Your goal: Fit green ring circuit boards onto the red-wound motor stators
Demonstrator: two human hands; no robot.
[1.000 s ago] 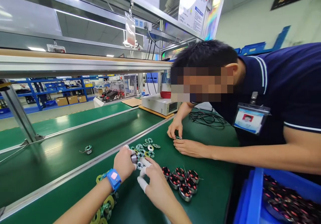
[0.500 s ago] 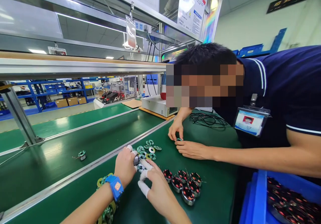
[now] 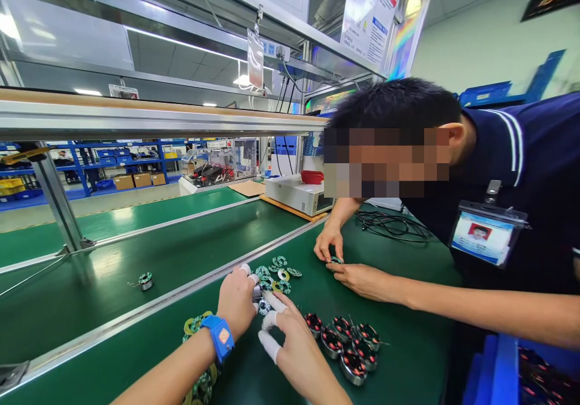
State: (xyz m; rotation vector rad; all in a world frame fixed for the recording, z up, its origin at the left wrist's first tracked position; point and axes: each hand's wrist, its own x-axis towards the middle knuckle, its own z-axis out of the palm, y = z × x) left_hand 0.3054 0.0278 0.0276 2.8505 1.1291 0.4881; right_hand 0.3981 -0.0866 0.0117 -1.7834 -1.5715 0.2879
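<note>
My left hand [image 3: 237,299], in white finger cots and with a blue wrist strap [image 3: 219,336], is closed around a small silver-rimmed motor part [image 3: 257,293]. My right hand [image 3: 301,347] is just to its right, also in white finger cots. Its foremost fingers reach to the motor part and touch or nearly touch it. The thumb stands apart from them, and the exact contact is hidden. A round patterned face [image 3: 264,307] shows below the fingertips. Just beyond lie several green ring-shaped circuit boards [image 3: 263,273].
Several red-and-black motor parts [image 3: 353,366] stand right of my hands. More ring boards [image 3: 199,387] lie by my left forearm. One motor part [image 3: 145,281] sits across the metal strip. A co-worker's hands [image 3: 333,248] work at a ring board. A blue bin [image 3: 505,362] is at lower right.
The view has shifted, so the scene appears farther right. My hands stay together at the motor part with nearly the same grip. The co-worker's hands remain at the small board.
</note>
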